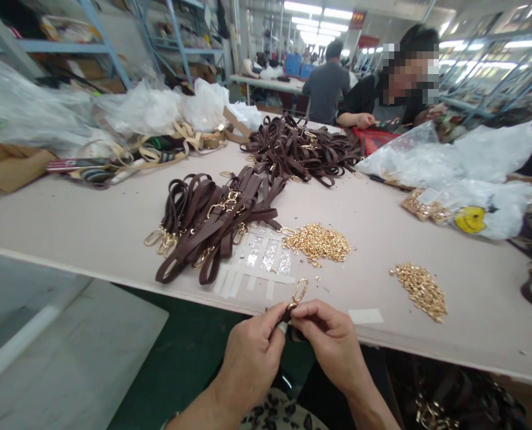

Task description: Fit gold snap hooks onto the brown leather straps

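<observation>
Just past the table's front edge, my left hand (257, 343) pinches the end of a dark brown strap (288, 313). A gold snap hook (300, 291) sticks up from that end. My right hand (326, 331) is closed at the same strap end, thumb and fingertips pressed together; whether a small part sits between them is hidden. Beyond my hands lies a heap of small gold metal pieces (322, 243), and a second gold heap (420, 289) is to the right. A pile of brown straps with gold hooks (221, 218) rests to the left.
Farther back is a larger pile of brown straps (301, 146). Plastic bags (476, 155) lie at the right, more plastic (144, 104) at the back left. White tape strips (366, 315) mark the table (113, 239). A co-worker (395, 89) sits across it. More straps (454, 388) hang below right.
</observation>
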`<state>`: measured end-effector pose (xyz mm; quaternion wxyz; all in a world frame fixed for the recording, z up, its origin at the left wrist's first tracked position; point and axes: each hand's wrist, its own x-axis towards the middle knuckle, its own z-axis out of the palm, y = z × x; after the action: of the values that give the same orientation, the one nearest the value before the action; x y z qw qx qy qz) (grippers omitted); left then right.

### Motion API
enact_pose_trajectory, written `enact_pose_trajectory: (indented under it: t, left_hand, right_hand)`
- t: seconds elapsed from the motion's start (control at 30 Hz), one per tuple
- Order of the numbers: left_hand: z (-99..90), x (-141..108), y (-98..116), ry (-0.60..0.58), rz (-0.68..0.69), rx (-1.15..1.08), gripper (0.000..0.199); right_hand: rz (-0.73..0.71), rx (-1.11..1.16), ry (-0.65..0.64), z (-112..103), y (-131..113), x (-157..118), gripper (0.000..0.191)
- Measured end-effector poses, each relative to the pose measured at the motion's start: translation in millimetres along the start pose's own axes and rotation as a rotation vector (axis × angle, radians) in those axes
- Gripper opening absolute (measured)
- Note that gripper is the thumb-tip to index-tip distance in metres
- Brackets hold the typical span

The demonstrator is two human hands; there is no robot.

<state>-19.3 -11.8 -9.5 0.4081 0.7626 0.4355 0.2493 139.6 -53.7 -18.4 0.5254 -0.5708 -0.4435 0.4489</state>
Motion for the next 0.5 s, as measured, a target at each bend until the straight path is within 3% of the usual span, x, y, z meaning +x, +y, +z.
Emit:
enact_pose_trajectory:
  t: [0.23,0.5]
  left_hand:
    - [11.0,-1.4,-1.8,0.028,0.146,0.165,0.042]
    - [13.1,0.3,-1.6,-0.01,0.093,0.118,0.039]
  right_hand:
    - [-0.016,0.094,0.048,-1.9,4.6,-9.4,0.009]
    - [0.028,0.129,0.043,-6.5,-0.5,-10.6,0.008]
